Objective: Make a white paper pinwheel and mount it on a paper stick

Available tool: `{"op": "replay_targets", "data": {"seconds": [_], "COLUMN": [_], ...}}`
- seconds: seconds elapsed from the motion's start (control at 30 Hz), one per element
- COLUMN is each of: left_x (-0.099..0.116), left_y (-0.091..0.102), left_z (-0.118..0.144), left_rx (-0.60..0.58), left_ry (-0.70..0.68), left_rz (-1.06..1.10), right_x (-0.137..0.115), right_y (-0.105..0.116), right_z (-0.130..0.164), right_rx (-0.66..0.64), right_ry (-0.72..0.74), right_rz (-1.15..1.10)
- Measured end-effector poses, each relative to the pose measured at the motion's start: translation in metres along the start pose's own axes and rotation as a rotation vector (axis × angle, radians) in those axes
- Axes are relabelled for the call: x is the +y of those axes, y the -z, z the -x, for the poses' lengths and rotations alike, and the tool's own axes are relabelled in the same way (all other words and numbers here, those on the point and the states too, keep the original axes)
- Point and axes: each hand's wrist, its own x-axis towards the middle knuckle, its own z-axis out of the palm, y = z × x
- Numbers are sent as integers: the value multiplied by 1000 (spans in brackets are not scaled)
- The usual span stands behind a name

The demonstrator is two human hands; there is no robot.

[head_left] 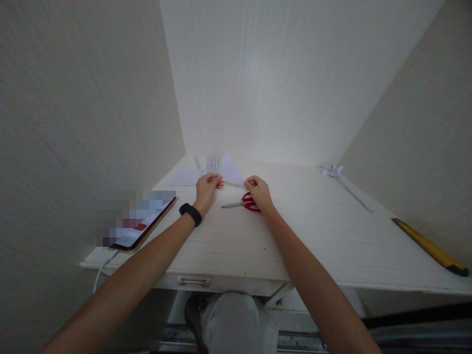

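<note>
A white triangular piece of paper [231, 170] is held between my two hands, its point facing the back wall. My left hand [208, 188], with a black band on the wrist, pinches its left corner. At the right corner, the fingers of my right hand [260, 191] are closed on the same paper. Red-handled scissors [236, 204] lie on the table just below the paper, blades toward the left. Part of their handle is hidden under my right hand. Beyond my left hand are a flat white sheet [184, 177] and several narrow strips with dark lines [214, 164].
On the white table [228, 246], a tablet or phone [147, 223] with a cable sits at the left. A white paper pinwheel-like piece on a stick [352, 191] lies at the right. A yellow cutter-like tool [429, 246] rests by the right wall. Walls enclose three sides.
</note>
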Motion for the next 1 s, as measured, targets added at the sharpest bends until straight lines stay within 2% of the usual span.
{"op": "replay_targets", "data": {"seconds": [0.43, 0.7, 1.0], "left_x": [0, -1, 1], "left_y": [-1, -1, -1], "left_z": [0, 1, 3], "left_rx": [4, -16, -58], "left_ry": [-2, -33, 17], "left_rz": [-15, -25, -4], "right_x": [-5, -6, -13], "right_y": [2, 3, 4], "right_z": [1, 1, 1], "right_rx": [36, 38, 29], "right_ry": [46, 11, 53], "right_rz": [34, 33, 11]}}
